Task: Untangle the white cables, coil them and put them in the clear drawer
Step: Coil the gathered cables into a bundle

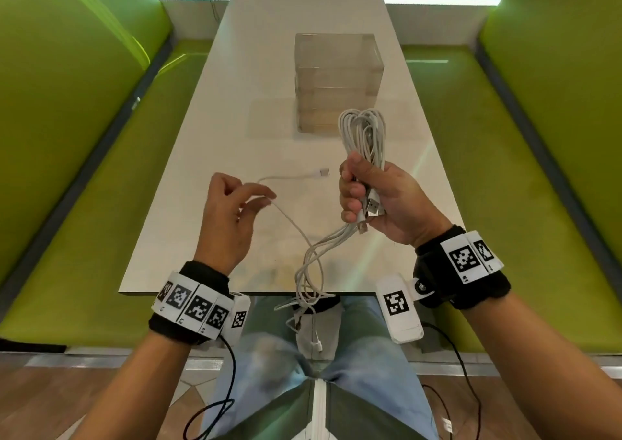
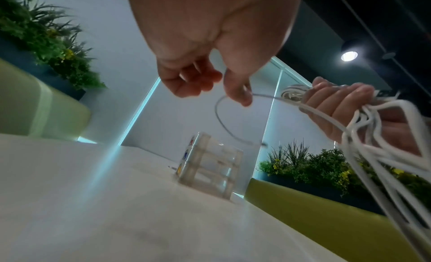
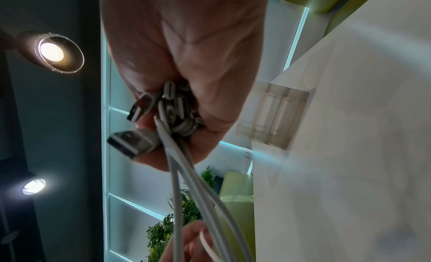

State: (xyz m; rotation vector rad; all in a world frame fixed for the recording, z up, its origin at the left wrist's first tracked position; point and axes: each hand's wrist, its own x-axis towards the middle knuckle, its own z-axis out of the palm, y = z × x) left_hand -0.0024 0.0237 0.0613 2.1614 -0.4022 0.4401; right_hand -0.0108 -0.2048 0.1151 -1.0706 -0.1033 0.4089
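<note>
Right hand [image 1: 380, 200] grip around white cables [image 1: 363, 136], left hand [image 1: 229, 217] pinching strand

No readable text, labels or numbers.

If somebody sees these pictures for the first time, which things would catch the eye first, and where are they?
First, the bundle of white cables gripped upright in the right hand above the white table, with USB plugs sticking out below the fist and loose strands hanging over the table edge. Then the left hand, pinching a single strand. Behind stands the clear drawer unit, mid-table.
</note>
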